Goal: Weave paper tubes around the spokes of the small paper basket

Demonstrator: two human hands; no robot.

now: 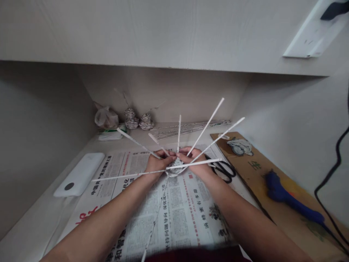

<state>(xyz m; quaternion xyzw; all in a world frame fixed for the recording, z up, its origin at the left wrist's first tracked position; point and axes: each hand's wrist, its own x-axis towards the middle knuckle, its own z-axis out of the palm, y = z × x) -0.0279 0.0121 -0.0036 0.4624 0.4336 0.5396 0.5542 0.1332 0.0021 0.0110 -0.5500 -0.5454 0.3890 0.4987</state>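
Observation:
Between my two hands is a small woven piece of rolled paper (176, 168), with several pale paper sticks (207, 126) fanning out from it. My left hand (158, 162) grips its left side, thumb pressed on the near top edge. On the opposite side my right hand (194, 157) pinches it, thumb and fingers close to the bases of the sticks. One long thin paper strand (154, 225) trails from the weave down toward my body. Fingertips behind the piece are partly hidden.
Newspaper (180, 214) covers the table. Black-handled scissors (225, 171) lie right of my hand. A blue glue gun (291, 198) rests on cardboard (245, 174). A white power bank (80, 174) lies left. Behind are two woven gourd shapes (146, 122) and paper sticks (191, 128), beneath an overhanging panel (163, 34).

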